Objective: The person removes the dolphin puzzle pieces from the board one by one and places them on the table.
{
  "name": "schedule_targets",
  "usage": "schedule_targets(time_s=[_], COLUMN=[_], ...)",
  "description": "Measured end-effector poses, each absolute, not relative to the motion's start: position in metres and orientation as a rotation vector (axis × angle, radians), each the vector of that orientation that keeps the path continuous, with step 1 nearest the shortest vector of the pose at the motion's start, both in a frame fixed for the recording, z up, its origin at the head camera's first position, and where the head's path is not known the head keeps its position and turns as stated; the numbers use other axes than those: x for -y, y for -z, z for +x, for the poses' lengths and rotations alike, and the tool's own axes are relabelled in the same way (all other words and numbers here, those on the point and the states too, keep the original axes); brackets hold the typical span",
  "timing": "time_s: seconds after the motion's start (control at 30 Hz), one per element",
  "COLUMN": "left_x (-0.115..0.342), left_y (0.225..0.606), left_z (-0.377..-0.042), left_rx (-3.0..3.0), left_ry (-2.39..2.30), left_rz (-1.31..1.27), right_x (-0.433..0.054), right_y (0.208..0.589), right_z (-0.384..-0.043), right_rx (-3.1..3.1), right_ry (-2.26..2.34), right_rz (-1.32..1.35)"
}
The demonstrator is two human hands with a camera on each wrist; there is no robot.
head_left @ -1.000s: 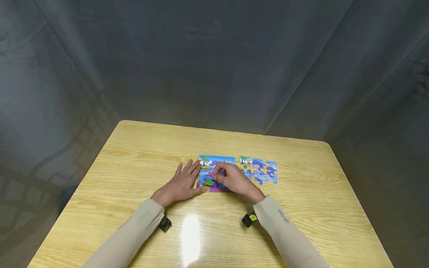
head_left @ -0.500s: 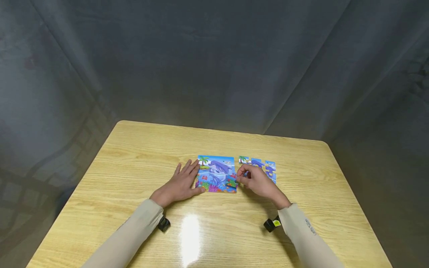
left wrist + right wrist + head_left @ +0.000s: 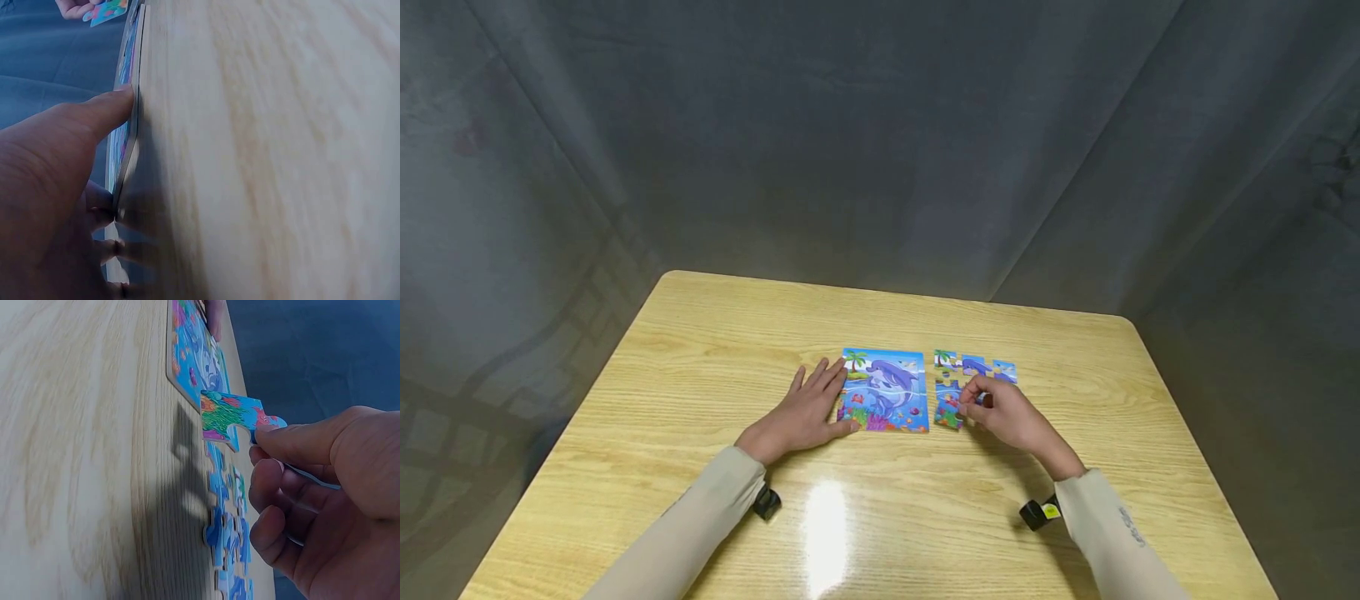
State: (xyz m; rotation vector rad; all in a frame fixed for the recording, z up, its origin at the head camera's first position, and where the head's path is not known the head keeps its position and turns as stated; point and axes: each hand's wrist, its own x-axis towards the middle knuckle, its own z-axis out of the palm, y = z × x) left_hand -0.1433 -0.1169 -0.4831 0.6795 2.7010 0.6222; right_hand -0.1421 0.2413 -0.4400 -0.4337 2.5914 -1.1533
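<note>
Head view: the left hand (image 3: 801, 419), fingers spread, touches the left side of a dolphin picture board (image 3: 886, 396), possibly a shallow tray, too small to be sure. Just right of it, a seaweed-patterned puzzle piece (image 3: 226, 414) is pinched in the right hand (image 3: 1009, 412) above the table (image 3: 737, 350); loose pieces (image 3: 974, 364) lie on the far side.

Glossy wood-grained table (image 3: 925, 517), matt cloth curtain (image 3: 880, 150), smooth puzzle piece (image 3: 226, 414)

Glossy light wooden table (image 3: 1112, 417), dark grey curtain (image 3: 850, 150) behind
</note>
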Motion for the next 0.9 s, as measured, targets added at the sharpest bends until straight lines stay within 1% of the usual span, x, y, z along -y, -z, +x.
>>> schedule_targets(time_s=[0.43, 0.9], left_x=[0.117, 0.117], left_y=[0.483, 0.483], left_z=[-0.143, -0.144], left_rx=[-2.701, -2.705], left_ry=[-0.611, -0.618], left_rz=[0.678, 0.678], right_x=[-0.255, -0.25], right_y=[0.444, 0.455], right_z=[-0.137, -0.139], right_rx=[-2.527, -2.64], right_ry=[1.146, 1.046], right_rz=[-0.457, -0.434])
